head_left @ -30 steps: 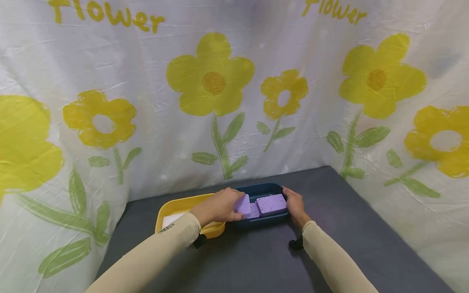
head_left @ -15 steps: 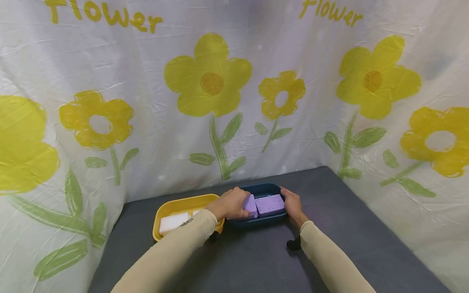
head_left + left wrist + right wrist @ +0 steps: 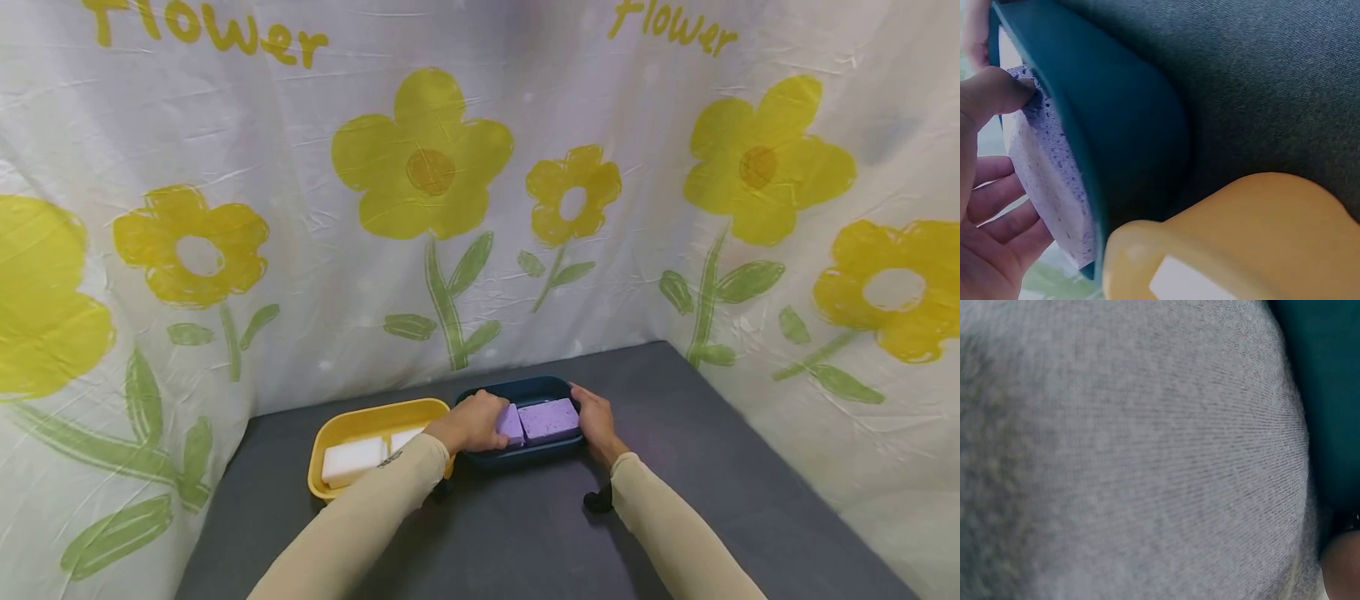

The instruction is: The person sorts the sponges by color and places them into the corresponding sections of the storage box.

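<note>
In the head view my left hand holds a purple sponge at the left part of a dark blue tray. The left wrist view shows the thumb on the near edge of this sponge and the fingers along its far side, inside the tray rim. A second purple sponge lies right beside it, in the right part of the tray. My right hand grips the tray's right end. A bit of the right hand shows by the blue wall in the right wrist view.
A yellow tray stands left of the blue one, their ends close together. White sponges lie in it, partly covered by my left forearm. The dark grey table meets a flower-print curtain behind and at the sides.
My left hand has moved slightly with its sponge, which now sits lower in the blue tray. More of the white sponges shows. The right hand keeps its grip.
</note>
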Motion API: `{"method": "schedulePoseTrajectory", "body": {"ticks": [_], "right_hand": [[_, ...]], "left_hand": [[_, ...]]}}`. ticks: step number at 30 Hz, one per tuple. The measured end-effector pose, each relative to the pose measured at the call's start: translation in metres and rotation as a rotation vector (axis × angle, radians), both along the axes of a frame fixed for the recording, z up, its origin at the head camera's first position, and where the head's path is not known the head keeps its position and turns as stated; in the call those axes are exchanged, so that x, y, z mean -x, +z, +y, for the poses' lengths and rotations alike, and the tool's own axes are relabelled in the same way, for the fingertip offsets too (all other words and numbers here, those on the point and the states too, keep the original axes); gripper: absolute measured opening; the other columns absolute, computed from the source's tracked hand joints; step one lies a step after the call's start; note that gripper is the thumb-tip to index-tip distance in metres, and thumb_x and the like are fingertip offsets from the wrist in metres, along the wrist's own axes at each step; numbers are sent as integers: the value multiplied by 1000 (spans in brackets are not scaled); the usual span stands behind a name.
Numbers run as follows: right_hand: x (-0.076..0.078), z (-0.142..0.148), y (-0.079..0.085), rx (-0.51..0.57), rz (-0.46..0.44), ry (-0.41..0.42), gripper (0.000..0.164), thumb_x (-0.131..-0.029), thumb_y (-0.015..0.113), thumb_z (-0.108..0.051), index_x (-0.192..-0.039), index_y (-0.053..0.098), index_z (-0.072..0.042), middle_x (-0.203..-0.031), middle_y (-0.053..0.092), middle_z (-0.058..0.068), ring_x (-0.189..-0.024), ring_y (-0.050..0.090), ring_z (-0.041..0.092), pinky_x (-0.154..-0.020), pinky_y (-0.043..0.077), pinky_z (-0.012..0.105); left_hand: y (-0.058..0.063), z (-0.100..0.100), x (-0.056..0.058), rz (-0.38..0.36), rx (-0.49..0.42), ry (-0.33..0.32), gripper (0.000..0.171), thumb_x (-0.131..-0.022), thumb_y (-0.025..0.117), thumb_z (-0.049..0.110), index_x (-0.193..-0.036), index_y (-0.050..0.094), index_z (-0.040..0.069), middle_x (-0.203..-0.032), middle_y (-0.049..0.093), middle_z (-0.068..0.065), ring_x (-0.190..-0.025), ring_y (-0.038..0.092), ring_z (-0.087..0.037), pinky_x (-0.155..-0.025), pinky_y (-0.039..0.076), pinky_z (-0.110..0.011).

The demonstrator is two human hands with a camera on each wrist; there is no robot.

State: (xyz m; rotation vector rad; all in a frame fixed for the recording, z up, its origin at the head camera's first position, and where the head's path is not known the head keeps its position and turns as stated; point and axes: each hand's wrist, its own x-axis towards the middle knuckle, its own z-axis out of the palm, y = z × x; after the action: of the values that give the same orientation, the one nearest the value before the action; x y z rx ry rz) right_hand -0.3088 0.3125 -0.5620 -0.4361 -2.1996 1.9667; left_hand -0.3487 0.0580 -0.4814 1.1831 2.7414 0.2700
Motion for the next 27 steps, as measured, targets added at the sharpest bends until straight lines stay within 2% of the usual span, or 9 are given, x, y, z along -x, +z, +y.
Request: {"method": "schedulePoseTrajectory", "body": {"ticks": [3,4,10,11,12,16,20,22,27], "right_hand": [[-1,0,1,3,-6,0,52,-119,38,-30,-162,51,-4,-173,40,22,-166,27,42,-135,17,59],[-1,0,1,6,-8,0,52,-119,38,-30,-162,51,-4,-173,41,22,-166,27,42,-134,17,59],[-1,-1,3,17,-24,-3,51,-119,39,-30,-162,51,-5,-174,40,21,-166,27,42,-134,17,59],[-1,-1,3,16,-27,-5,51,-119,39,-30,-162,51,-5,-174,40,20,-166,27,41,-134,17,59],[-1,-1,4,14,-28,-6,51,-119,38,-30,-163,51,-5,-174,40,20,-166,27,42,-134,18,59],[2,-5,4,13,-21,-3,52,-119,39,-31,-163,51,-6,-174,40,19,-166,27,41,-134,18,59],[1,-5,1,1,-23,19,53,-120,37,-31,-164,49,-6,-175,38,19,-166,26,42,-134,18,59],[1,-4,0,0,-27,27,53,-120,36,-31,-164,48,-5,-175,38,19,-167,26,41,-134,18,59],[-1,1,1,-10,-31,27,53,-120,36,-30,-165,47,-4,-176,37,20,-167,24,41,-135,16,59]], "left_hand": [[-7,1,3,-30,-19,-6,50,-92,86,31,-131,73,4,-111,77,-9,-92,66,-19,-89,62,-33],[-21,1,11,-17,-24,-19,52,-92,86,33,-133,72,4,-113,77,-9,-93,67,-20,-90,62,-33],[-73,4,43,16,-61,-44,53,-91,86,38,-132,73,7,-111,77,-7,-92,67,-21,-85,61,-36],[-73,4,43,14,-70,-39,52,-90,86,37,-131,74,8,-110,77,-7,-91,66,-21,-85,61,-37],[-80,4,46,24,-77,-38,54,-91,86,37,-134,72,8,-113,78,-7,-93,67,-22,-88,61,-38],[-66,-5,32,22,-107,-29,59,-93,84,34,-142,68,6,-129,77,-12,-107,70,-27,-104,60,-46],[-37,-18,7,28,-143,-44,61,-97,80,32,-147,64,1,-144,71,-16,-127,69,-32,-117,51,-47],[-34,-25,2,47,-172,-37,60,-100,76,34,-149,62,2,-149,68,-15,-136,65,-33,-121,47,-47],[-30,-46,-1,49,-305,52,53,-107,66,32,-151,61,2,-156,63,-16,-146,58,-36,-125,42,-51]]}}
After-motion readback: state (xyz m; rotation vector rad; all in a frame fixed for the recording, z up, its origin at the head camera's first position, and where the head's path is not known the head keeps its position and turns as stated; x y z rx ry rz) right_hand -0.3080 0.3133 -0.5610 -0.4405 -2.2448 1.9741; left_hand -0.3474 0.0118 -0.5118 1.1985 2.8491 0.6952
